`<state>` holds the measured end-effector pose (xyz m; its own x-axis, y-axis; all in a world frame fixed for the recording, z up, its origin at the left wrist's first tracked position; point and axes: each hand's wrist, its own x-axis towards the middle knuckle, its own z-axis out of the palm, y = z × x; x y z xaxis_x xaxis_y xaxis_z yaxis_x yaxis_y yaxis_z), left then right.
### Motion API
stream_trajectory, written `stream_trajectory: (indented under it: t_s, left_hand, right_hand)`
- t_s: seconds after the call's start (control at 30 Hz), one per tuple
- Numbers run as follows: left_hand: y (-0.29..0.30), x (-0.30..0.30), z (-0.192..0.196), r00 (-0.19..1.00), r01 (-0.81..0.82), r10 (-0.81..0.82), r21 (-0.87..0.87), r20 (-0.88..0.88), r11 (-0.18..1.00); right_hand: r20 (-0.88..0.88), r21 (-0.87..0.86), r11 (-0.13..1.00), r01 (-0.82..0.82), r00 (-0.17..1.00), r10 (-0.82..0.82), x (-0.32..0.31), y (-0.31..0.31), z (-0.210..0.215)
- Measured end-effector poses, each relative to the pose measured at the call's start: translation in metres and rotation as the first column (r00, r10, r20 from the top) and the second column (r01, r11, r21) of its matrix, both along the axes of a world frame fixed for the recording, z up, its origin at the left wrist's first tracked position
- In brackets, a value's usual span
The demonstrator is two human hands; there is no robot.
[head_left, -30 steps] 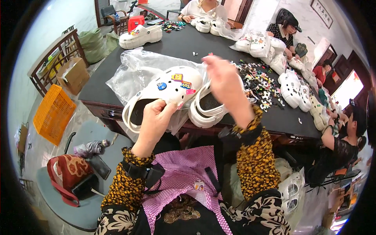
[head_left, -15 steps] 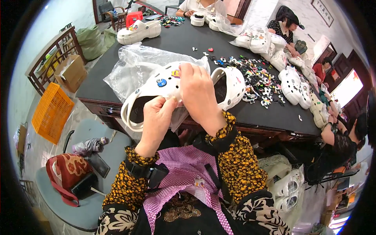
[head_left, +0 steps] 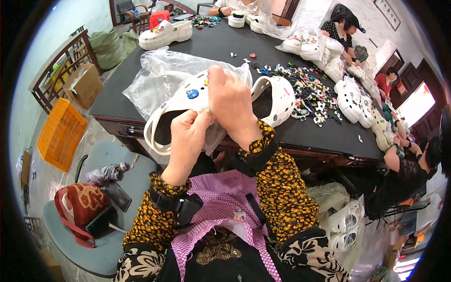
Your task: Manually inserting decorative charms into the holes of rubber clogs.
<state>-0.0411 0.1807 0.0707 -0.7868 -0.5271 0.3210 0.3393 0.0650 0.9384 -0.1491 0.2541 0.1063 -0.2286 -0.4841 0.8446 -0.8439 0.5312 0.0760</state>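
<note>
A white clog (head_left: 176, 104) with a strap at its heel lies tilted at the near table edge, on a clear plastic bag (head_left: 157, 70). A blue charm (head_left: 192, 94) sits on its upper. My left hand (head_left: 189, 134) pinches the rim of the clog's opening, thumb and fingers together. Across the upper lies my right hand (head_left: 230, 96), its fingers curled down onto the clog; whatever is beneath them is hidden. Just right of it rests a second white clog (head_left: 282, 101), opening toward me, touched by neither set of fingers.
Loose coloured charms (head_left: 314, 91) are heaped on the dark table (head_left: 225, 44). White clogs (head_left: 350, 101) line its right side, where several people work. Another clog (head_left: 165, 35) stands far left. A chair (head_left: 108, 160) holding a red bag (head_left: 82, 204) and an orange crate (head_left: 61, 134) are at left.
My right hand has shifted slightly left and up over the clog's upper, covering most of a yellow charm that showed before. My left hand has stayed almost in place at the rim.
</note>
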Motion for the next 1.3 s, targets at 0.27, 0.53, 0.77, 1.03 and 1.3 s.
stream_trajectory:
  t_s: [0.27,0.53,0.77,1.03,1.3]
  left_hand:
    - [-0.003,0.001,-0.005,0.999,0.05,-0.05,-0.045,0.0,0.998]
    - [-0.007,0.006,0.002,0.995,0.089,-0.087,-0.057,0.043,0.994]
    - [-0.005,0.002,-0.008,0.997,0.079,-0.078,-0.058,0.024,0.995]
    - [0.002,0.003,-0.014,0.997,-0.066,0.077,-0.326,0.021,0.943]
    - [-0.003,0.002,-0.02,0.993,-0.113,0.079,-0.523,-0.087,0.845]
  right_hand:
    - [0.169,-0.318,0.948,-0.025,0.982,0.083,-0.035,0.053,0.043]
    - [0.309,-0.063,0.919,0.39,0.883,-0.353,-0.162,0.162,0.011]
    - [0.426,-0.117,0.959,0.257,0.886,-0.185,-0.141,0.149,0.025]
    - [0.181,0.059,0.874,-0.483,0.866,0.466,-0.009,0.018,0.043]
    - [0.199,0.206,0.828,-0.522,0.851,0.487,0.012,0.002,0.021]
